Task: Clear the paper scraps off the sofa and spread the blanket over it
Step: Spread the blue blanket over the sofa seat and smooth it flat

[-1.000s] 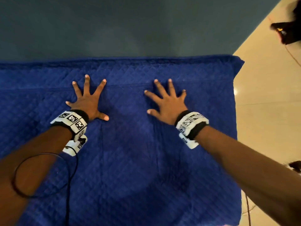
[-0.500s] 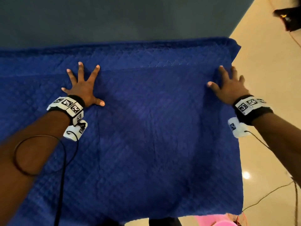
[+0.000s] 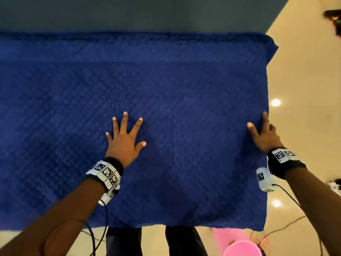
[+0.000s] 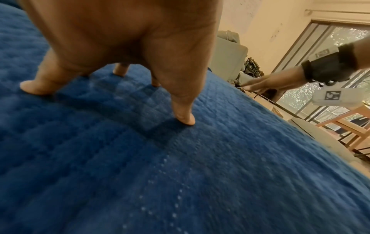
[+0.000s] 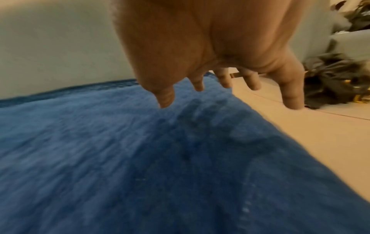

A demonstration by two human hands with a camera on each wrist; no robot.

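- Blue quilted fabric, the blanket [image 3: 184, 108], lies spread flat over the sofa seat, its far edge against the grey backrest [image 3: 129, 13] and its near edge hanging over the front.
- No paper scraps show anywhere, so the step in hand looks like the last one: smoothing the blanket out.
- The left hand [image 3: 123, 143] rests on the middle of the blanket, fingers wide and splayed, fingertips [image 4: 185, 121] pressing into the cloth, holding nothing.
- The right hand [image 3: 263, 135] sits at the blanket's right edge, fingers straight and loose; the right wrist view shows them hanging just above the cloth, the outer ones past the edge over the floor [image 3: 304, 89], gripping nothing.
- The next move probably calls for flat strokes outward to the edges, light enough not to drag the cloth askew.
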